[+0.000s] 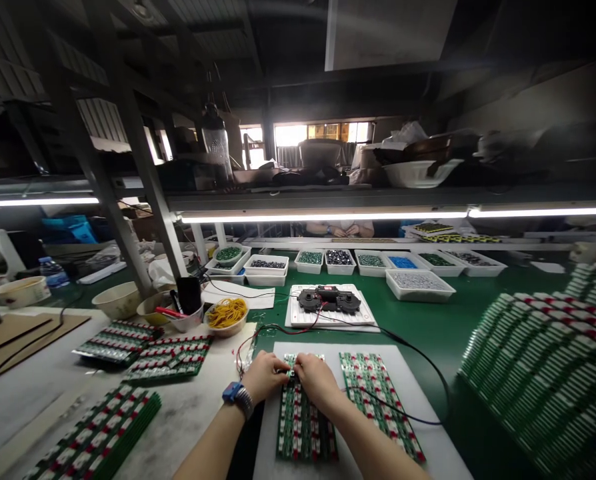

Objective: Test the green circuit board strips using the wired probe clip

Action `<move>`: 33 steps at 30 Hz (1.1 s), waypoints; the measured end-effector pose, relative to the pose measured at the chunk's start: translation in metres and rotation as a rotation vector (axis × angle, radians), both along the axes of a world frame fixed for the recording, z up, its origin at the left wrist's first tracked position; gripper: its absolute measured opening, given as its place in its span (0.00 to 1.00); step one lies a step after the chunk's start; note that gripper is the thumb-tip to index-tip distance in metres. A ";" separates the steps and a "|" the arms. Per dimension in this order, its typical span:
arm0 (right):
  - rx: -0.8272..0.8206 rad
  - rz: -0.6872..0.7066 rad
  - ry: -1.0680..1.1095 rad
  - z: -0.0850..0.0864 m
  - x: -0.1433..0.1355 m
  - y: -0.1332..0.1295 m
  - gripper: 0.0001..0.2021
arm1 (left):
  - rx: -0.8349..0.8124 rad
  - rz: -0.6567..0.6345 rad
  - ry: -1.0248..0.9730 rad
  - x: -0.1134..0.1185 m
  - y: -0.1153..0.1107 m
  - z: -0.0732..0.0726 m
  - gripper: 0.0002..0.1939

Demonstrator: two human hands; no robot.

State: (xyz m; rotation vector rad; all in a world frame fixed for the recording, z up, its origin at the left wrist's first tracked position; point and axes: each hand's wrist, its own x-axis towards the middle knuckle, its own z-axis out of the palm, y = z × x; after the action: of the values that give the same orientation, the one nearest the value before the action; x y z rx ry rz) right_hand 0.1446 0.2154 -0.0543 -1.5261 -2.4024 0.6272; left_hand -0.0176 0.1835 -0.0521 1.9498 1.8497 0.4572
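Observation:
My left hand (267, 378), with a blue-faced watch on its wrist, is closed in a pinch at the far end of a green circuit board panel (298, 427). Between the fingertips of both hands sits a small black component (292, 375), low over the panel. My right hand (317, 381) is closed too, its fingertips against the component's right side; what exactly they grip is hidden. A second circuit board panel (378, 393) with red and white parts lies to the right. Both panels rest on a white board (431, 443).
Behind stands a black speaker unit (328, 300) with wires; a black cable (441, 380) loops right. Stacked boards rise at right (543, 353) and lie at left (98, 433). Bins of parts (373, 261) line the back, near a bowl of yellow rubber bands (227, 313). Another person's hands (348, 230) show beyond.

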 end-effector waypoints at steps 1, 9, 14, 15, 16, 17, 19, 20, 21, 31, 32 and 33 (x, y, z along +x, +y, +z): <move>0.000 0.000 0.002 0.000 0.000 0.000 0.11 | 0.008 0.006 -0.005 0.000 -0.001 -0.002 0.14; 0.014 0.029 0.050 -0.001 0.004 0.000 0.12 | 0.050 0.001 0.006 0.001 -0.005 -0.005 0.14; 0.010 0.020 0.070 -0.001 0.005 -0.001 0.12 | 0.043 -0.008 -0.020 -0.002 -0.005 -0.006 0.15; 0.012 0.013 0.072 -0.001 0.004 -0.002 0.12 | 0.042 -0.009 -0.022 -0.002 -0.004 -0.007 0.16; 0.015 0.006 0.074 -0.001 0.004 -0.003 0.11 | 0.042 -0.010 -0.021 -0.002 -0.004 -0.007 0.16; 0.017 -0.001 0.075 -0.001 0.004 -0.003 0.11 | 0.044 -0.011 -0.015 -0.002 -0.004 -0.006 0.16; 0.018 -0.012 0.076 0.000 0.004 -0.004 0.10 | 0.054 -0.017 0.021 0.000 -0.004 -0.004 0.15; 0.017 -0.014 0.077 0.000 0.004 -0.004 0.10 | 0.063 -0.025 0.051 0.002 -0.004 -0.002 0.14; 0.015 -0.013 0.078 0.000 0.004 -0.004 0.10 | 0.074 -0.033 0.085 0.003 -0.005 -0.001 0.13; 0.002 -0.005 0.071 0.002 0.003 -0.001 0.10 | 0.016 -0.013 0.037 -0.001 -0.001 -0.004 0.14; 0.005 -0.004 0.071 0.002 0.003 -0.001 0.10 | 0.013 -0.012 0.030 -0.002 -0.001 -0.004 0.14; 0.007 -0.003 0.073 0.002 0.003 -0.001 0.10 | 0.015 -0.014 0.029 -0.002 0.000 -0.005 0.13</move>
State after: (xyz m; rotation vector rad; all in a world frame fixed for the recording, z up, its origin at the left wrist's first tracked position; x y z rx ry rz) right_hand 0.1474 0.2142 -0.0526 -1.4774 -2.3458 0.6617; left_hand -0.0199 0.1833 -0.0571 1.9883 1.8546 0.4421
